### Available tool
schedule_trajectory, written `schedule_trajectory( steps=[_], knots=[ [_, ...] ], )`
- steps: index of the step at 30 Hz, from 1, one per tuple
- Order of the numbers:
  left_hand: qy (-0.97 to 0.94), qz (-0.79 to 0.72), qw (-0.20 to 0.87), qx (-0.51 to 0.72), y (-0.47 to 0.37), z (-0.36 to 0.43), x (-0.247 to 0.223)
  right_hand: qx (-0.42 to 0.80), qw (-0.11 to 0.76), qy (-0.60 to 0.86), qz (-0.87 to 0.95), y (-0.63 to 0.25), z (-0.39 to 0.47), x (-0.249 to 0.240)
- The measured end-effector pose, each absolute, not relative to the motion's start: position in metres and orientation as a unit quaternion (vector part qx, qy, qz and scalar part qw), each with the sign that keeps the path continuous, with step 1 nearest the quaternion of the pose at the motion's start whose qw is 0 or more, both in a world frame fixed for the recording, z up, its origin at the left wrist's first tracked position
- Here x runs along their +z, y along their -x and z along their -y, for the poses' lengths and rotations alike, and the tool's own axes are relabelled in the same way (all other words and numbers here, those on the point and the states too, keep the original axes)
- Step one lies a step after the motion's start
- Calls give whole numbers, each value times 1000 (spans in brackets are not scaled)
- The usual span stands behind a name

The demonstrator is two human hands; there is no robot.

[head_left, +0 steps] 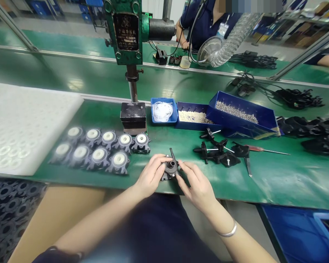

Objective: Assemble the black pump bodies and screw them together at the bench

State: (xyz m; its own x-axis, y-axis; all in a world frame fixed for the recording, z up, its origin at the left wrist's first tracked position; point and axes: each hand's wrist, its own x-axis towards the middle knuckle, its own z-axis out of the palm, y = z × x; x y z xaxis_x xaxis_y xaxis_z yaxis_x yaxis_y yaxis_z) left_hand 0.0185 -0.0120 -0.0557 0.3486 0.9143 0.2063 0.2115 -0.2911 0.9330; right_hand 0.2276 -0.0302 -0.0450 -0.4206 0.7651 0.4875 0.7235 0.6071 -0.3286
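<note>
A small black plastic housing [170, 168] with a round raised centre and a thin lever sits at the front edge of the green bench. My left hand [150, 176] grips its left side, fingers bent over the top. On the opposite side, my right hand [196, 182] pinches the rim with its fingertips. To the left stand rows of black housings with white rings [120, 159]. Right of my hands lies a cluster of black lever parts [219, 151], some with pale pins sticking out.
A green press [127, 33] rises behind, above a black block [133, 114]. Blue bins hold white rings [163, 111], small cream pieces [194, 117] and screws [235, 111]. A screwdriver [256, 148] lies right. White sheet [24, 124] lies left. Across the bench is a person [205, 25].
</note>
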Motion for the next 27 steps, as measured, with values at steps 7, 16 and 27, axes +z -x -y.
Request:
schedule_trajectory(
  steps=[7,16,27],
  knots=[
    [-655,-413,473,421,-23,13,-53,-14,296,433,851,-228,36,-39],
    [-676,-390,467,416,-18,13,-54,15,289,379,879,-228,47,-42],
    [-595,-481,487,422,-38,29,-90,107,336,488,798,-217,65,-51]
  ],
)
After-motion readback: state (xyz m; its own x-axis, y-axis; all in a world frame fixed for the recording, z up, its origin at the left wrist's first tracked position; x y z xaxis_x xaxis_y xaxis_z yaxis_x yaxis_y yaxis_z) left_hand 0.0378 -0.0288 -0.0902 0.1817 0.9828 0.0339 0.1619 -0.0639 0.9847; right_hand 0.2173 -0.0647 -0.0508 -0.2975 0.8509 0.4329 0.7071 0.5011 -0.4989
